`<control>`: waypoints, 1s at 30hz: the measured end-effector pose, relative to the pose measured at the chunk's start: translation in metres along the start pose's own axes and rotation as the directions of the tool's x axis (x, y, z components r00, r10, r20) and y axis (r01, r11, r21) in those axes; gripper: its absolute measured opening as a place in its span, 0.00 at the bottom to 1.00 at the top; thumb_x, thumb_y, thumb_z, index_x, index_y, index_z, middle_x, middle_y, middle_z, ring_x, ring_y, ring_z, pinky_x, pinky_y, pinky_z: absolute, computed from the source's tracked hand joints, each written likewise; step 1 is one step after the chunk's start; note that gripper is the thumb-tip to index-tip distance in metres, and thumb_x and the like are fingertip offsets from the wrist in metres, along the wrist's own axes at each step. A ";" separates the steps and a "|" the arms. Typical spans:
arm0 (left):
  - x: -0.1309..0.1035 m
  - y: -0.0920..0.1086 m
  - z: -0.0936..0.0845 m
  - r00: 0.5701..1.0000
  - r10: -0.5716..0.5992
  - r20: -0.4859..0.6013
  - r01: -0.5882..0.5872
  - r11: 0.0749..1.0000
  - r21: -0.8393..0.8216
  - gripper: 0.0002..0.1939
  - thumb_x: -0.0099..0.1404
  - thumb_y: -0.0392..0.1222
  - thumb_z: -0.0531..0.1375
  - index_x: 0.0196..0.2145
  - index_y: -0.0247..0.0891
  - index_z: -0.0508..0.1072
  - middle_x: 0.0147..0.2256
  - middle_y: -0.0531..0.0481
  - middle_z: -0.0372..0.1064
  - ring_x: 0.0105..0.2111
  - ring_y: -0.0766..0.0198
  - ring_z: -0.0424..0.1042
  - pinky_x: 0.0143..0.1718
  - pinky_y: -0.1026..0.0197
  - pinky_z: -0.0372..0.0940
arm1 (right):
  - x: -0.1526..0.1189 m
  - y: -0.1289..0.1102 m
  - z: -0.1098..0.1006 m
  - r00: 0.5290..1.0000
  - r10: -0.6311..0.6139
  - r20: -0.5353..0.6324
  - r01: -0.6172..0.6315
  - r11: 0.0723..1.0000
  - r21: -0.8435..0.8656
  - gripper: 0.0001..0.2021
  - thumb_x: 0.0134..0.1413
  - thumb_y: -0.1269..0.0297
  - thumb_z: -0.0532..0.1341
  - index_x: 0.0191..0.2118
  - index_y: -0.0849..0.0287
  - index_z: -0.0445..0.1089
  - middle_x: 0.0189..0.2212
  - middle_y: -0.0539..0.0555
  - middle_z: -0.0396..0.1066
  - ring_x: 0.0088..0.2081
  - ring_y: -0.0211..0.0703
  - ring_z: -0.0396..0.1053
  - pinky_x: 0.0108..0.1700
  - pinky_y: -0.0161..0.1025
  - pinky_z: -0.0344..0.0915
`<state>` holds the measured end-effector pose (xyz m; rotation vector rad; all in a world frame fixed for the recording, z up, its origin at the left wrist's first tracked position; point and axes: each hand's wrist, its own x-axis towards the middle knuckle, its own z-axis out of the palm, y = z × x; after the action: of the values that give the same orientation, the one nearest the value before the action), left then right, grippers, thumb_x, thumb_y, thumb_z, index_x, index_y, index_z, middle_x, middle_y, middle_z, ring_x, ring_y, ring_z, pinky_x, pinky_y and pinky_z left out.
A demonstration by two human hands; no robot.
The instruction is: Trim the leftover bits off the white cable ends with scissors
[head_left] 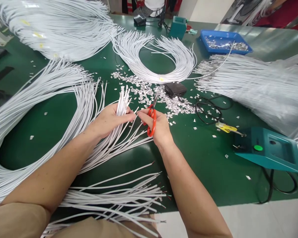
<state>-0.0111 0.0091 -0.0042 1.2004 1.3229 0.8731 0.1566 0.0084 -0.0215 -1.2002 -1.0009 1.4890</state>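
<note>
A bunch of white cables (123,104) stands up out of my left hand (111,119), whose fingers wrap round it, with the thumb across the front. My right hand (159,127) holds scissors with red-orange handles (152,123), blades pointing up and away. Its thumb and forefinger pinch near the end of one white cable, close to my left thumb. Loose white cables fan out below both hands. Just beyond the scissors, small silvery-white pieces (144,89) lie scattered around a dark block (175,89).
Coiled white cables (161,74) lie ahead, with more bundles left and right. A blue tray (206,49) holds small pieces at the back. On the right are a teal device (268,148), a yellow clip (225,127) and black cords. A person stands across the table.
</note>
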 end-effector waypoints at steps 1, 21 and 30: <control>0.000 0.000 0.000 1.000 0.003 0.008 -0.003 1.000 -0.023 0.14 0.51 0.44 0.70 0.28 0.36 0.69 0.28 0.55 0.71 0.31 0.65 0.71 0.38 0.60 0.63 | 0.000 0.000 0.000 1.000 0.002 -0.023 -0.001 1.000 0.022 0.08 0.41 0.60 0.69 0.26 0.59 0.76 0.21 0.46 0.67 0.25 0.33 0.61 0.32 0.34 0.60; 0.003 -0.007 -0.001 0.991 0.079 -0.112 -0.076 0.997 0.026 0.15 0.49 0.43 0.70 0.31 0.37 0.71 0.34 0.51 0.75 0.32 0.62 0.73 0.37 0.59 0.66 | 0.006 0.007 -0.016 0.980 -0.134 0.146 0.193 0.481 -0.855 0.11 0.51 0.59 0.61 0.23 0.58 0.64 0.24 0.49 0.66 0.26 0.37 0.59 0.29 0.36 0.52; 0.001 -0.006 -0.003 0.980 0.155 -0.121 -0.123 0.964 0.234 0.12 0.52 0.44 0.68 0.32 0.37 0.73 0.36 0.50 0.76 0.36 0.59 0.73 0.40 0.58 0.65 | 0.005 0.003 -0.015 0.962 -0.179 0.205 0.247 0.256 -0.934 0.11 0.56 0.62 0.58 0.24 0.58 0.68 0.27 0.52 0.67 0.28 0.39 0.61 0.29 0.37 0.49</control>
<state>-0.0144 0.0093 -0.0101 1.4453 1.4944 0.9392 0.1707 0.0128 -0.0285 -1.7119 -2.1943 0.5423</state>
